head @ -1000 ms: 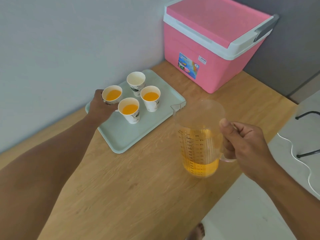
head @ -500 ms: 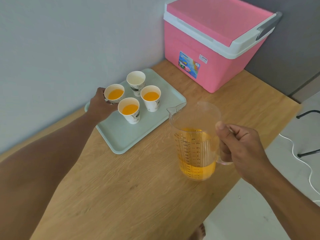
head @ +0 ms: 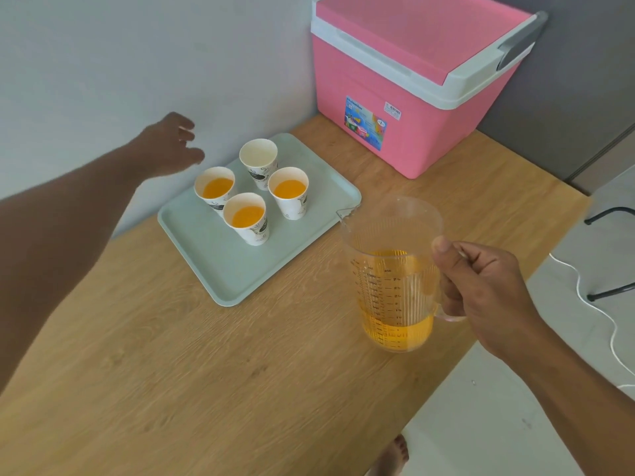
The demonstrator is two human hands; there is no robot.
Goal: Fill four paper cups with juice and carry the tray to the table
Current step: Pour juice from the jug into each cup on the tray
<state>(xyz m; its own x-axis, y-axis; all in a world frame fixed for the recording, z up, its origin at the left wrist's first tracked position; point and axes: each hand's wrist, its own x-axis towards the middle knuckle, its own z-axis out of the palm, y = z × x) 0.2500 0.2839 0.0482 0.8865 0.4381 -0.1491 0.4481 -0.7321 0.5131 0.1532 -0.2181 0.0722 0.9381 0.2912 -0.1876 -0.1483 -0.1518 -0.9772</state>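
Item: pale green tray (head: 220,269), centre of frame on the wooden counter (head: 206,372), bearing four paper cups close together. Three held orange juice: left cup (head: 214,188), front cup (head: 245,218), right cup (head: 288,191). The rear cup (head: 258,159) stood empty, presumably next for filling. Left hand (head: 168,146), upper left, hovered above the tray's far edge, fingers spread, holding nothing. Right hand (head: 481,283), lower right, gripped the handle of a clear measuring jug (head: 391,273), kept upright so the remaining juice stayed in. Pink cooler (head: 412,80) stood at upper right.
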